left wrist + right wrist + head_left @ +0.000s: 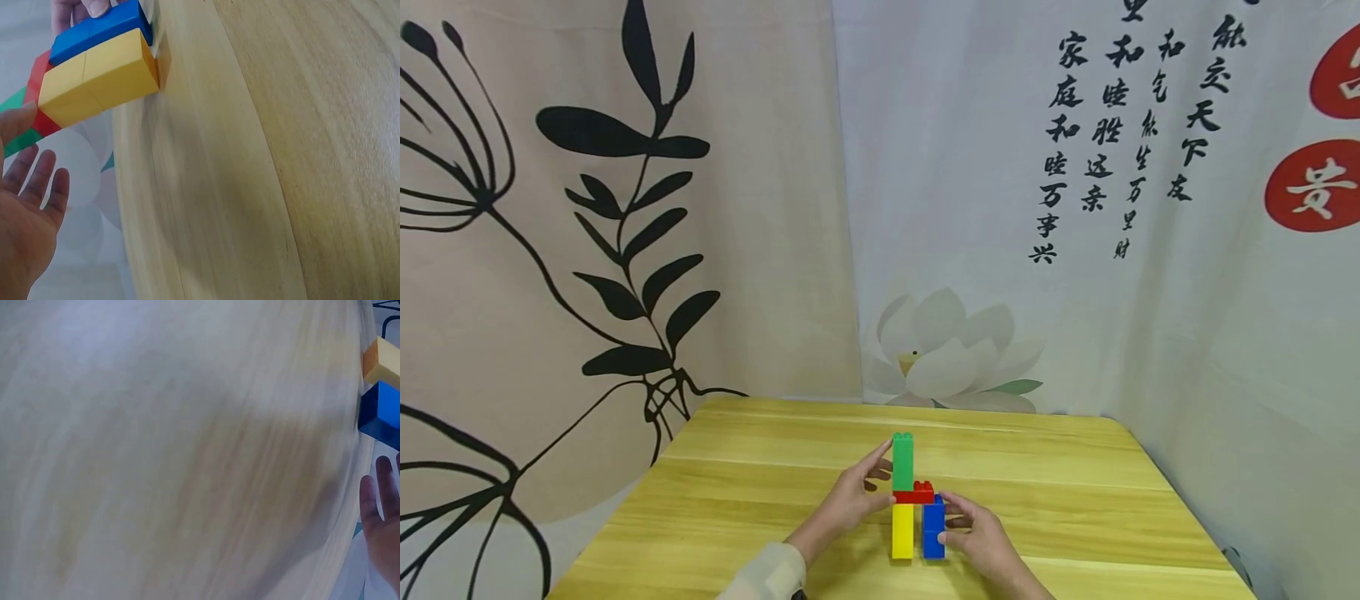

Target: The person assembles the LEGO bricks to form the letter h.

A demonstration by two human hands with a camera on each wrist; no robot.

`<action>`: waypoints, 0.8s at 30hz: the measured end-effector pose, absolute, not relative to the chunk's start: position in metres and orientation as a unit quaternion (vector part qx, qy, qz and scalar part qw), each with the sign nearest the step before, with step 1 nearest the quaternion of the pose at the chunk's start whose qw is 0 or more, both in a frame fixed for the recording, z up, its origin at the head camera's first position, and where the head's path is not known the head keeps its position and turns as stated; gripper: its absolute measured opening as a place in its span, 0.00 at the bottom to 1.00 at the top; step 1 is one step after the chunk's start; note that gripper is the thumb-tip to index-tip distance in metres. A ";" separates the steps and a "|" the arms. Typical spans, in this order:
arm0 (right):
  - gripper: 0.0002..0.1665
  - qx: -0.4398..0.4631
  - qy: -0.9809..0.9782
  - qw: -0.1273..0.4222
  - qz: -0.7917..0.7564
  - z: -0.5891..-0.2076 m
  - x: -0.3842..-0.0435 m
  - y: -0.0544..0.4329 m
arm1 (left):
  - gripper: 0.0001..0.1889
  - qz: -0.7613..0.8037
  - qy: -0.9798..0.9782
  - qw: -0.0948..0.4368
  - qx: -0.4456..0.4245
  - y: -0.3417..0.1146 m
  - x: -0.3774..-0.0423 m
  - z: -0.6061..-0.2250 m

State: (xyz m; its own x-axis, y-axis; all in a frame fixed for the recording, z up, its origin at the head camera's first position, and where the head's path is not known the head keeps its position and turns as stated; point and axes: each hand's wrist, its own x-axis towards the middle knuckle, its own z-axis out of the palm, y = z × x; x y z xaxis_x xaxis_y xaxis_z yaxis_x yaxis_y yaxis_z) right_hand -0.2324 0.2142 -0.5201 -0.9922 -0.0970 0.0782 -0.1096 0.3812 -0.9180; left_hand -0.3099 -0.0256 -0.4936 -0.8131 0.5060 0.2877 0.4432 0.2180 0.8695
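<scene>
A small tower of toy building bricks stands upright on the wooden table. Two stacked yellow bricks (902, 531) form its left leg and two stacked blue bricks (933, 537) its right leg, with a narrow gap between. A flat red brick (914, 497) bridges their tops, and a tall green brick (902, 461) rises from its left end. My left hand (853, 497) touches the tower's left side, index fingertip near the green top, thumb at the red brick, other fingers spread. From the right, my right hand (979, 533) pinches the blue bricks, thumb on their front face.
The light wooden table (760, 467) runs back to a printed cloth backdrop (782, 208) with dark plants, a white lotus and writing. Bare tabletop surrounds the tower on both sides. Dark cables (390, 322) show at the upper right corner of the right wrist view.
</scene>
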 end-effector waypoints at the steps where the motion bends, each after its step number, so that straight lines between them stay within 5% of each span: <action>1: 0.37 0.064 -0.832 0.005 0.551 -0.520 -0.233 0.214 | 0.45 0.543 0.783 0.031 0.302 -0.026 -0.310 -0.494; 24: 0.37 0.117 -0.829 -0.014 0.547 -0.522 -0.230 0.219 | 0.45 0.531 0.788 0.093 0.296 -0.032 -0.321 -0.503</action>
State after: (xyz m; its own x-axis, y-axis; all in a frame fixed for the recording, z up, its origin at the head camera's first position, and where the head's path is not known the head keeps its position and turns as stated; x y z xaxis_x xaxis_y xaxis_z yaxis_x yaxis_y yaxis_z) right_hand -0.2296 0.2189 -0.5221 -0.9722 -0.2093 0.1055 -0.1793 0.3742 -0.9099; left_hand -0.3210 -0.0323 -0.5026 -0.8071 0.5662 0.1671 0.3677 0.2606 0.8927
